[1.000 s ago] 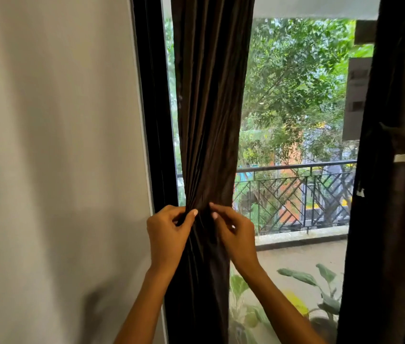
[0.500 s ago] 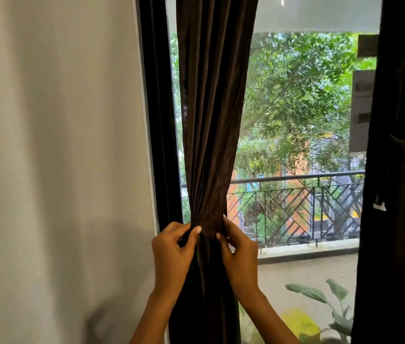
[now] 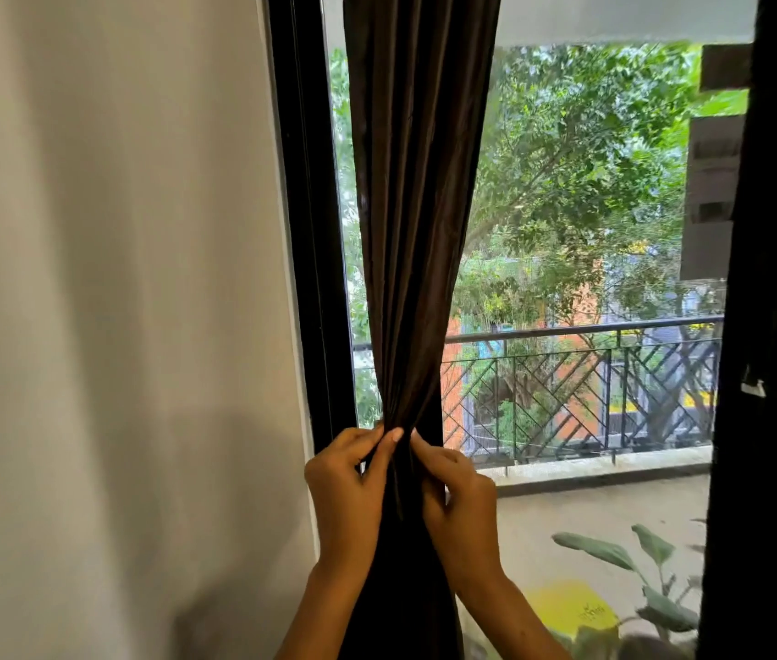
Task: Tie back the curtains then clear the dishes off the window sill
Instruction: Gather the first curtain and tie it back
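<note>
Balcony floor (image 3: 600, 526), seen through the window glass in the lower right of the frame: a pale, bare concrete-like surface running from the gathered curtain at centre to the dark curtain at the right edge. Along its far side runs a low raised kerb (image 3: 615, 464), on which stands the dark metal railing (image 3: 581, 388) with diagonal bars. In the bottom right corner a leafy plant (image 3: 653, 583) rises over the floor; its pot is not visible. Just left of the plant lies a round yellow patch (image 3: 567, 607) bearing small dark marks, too blurred to identify.
</note>
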